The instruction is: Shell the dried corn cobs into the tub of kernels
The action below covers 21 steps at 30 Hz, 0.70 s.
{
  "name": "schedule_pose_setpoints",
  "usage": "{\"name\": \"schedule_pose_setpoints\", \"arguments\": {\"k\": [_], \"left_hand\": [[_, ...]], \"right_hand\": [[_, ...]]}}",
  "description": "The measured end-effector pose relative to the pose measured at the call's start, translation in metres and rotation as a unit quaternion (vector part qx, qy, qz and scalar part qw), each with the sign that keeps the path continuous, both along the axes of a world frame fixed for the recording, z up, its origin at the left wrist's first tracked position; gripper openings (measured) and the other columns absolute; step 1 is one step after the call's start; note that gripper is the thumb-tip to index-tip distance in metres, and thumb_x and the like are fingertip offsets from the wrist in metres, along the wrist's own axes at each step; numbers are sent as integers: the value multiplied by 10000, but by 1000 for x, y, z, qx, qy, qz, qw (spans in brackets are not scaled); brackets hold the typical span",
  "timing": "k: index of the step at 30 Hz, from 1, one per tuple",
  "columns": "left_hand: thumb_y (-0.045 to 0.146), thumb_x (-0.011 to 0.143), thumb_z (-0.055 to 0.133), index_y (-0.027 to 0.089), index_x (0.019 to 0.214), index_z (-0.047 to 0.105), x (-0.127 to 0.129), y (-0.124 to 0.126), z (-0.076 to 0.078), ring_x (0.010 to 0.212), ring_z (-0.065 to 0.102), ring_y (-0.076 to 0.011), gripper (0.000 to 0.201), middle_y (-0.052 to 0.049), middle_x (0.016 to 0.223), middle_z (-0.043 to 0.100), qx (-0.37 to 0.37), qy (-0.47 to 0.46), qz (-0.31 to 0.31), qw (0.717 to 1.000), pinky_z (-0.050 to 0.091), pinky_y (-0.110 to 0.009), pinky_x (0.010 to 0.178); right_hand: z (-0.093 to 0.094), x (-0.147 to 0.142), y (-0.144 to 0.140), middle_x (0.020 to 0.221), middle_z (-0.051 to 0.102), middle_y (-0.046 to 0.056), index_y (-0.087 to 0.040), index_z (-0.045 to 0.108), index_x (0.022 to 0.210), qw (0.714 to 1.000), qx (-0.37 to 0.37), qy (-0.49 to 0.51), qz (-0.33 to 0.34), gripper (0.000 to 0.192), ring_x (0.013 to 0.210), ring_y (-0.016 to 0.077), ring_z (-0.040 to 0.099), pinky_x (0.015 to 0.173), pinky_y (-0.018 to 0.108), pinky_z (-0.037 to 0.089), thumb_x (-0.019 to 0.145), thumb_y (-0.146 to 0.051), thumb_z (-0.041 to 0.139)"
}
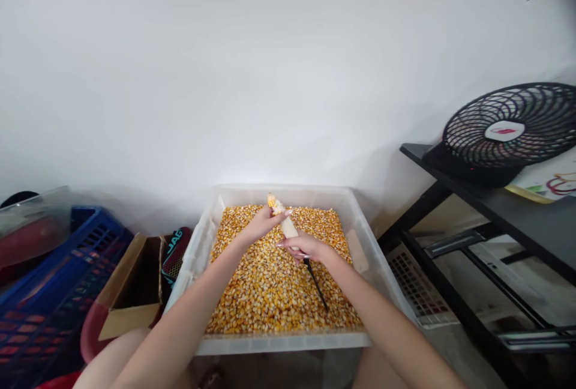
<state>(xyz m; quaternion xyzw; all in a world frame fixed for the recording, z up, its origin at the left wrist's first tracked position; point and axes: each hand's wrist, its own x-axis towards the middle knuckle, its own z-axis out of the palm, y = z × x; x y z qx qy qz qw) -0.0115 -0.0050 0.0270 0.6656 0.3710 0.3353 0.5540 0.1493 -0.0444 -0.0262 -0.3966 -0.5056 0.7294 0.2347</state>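
Shelling in hand: left hand (261,224) and right hand (308,248) both clamped on the corn cob (283,221), at 12 o'clock above the kernel tub (360,227); I judge its tip kernels need rubbing off next

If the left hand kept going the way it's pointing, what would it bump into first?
The left hand points up and right at the corn cob, which it already touches. Beyond that, probably the far wall of the clear bin, though depth is hard to judge.

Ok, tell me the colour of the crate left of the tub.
Blue, seen in the head view: the crate sits beside a cardboard box.
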Motion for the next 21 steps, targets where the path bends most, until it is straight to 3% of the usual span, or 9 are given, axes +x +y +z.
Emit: {"name": "schedule_pose_setpoints", "arguments": {"k": [5,8,10,15,21], "left_hand": [[491,695,586,120,705,572,4,-1,0,660,537,-154,371,-22,646,575,-18,-7,-28,999,445,-264,643],[499,671,604,130,626,549,8,-1,-2,599,520,-153,376,-7,564,536,3,30,49,998,451,-273,598],[518,672,594,127,614,543,9,-1,-4,606,537,-162,398,-11,558,538,-24,25,71,997,468,-293,624],[501,699,596,110,800,594,3,0,-5,745,594,-172,404,-60,774,634,-98,-57,-50,992,466,-341,795],[433,703,636,137,969,599,-10,3,0,876,600,-197,400,-92,993,637,-115,-62,-88,988,441,-366,862]], "right_hand": [[-3,2,1,332,341,-133,-190,403,646,999,-18,9,27,273,261,43,241,346,213,408,683,-329,634],[-4,3,2,333,343,-130,-189,396,625,1000,-7,2,18,287,264,43,244,348,218,414,678,-329,641],[-3,4,3,338,344,-127,-188,388,604,1000,-3,-1,15,303,266,40,244,352,219,419,680,-333,643],[-2,11,5,333,343,-134,-184,411,660,996,-29,36,76,268,257,42,232,357,217,412,707,-330,630],[-2,20,7,324,344,-141,-190,416,797,978,-85,122,149,250,248,50,209,354,209,416,708,-337,598]]}}
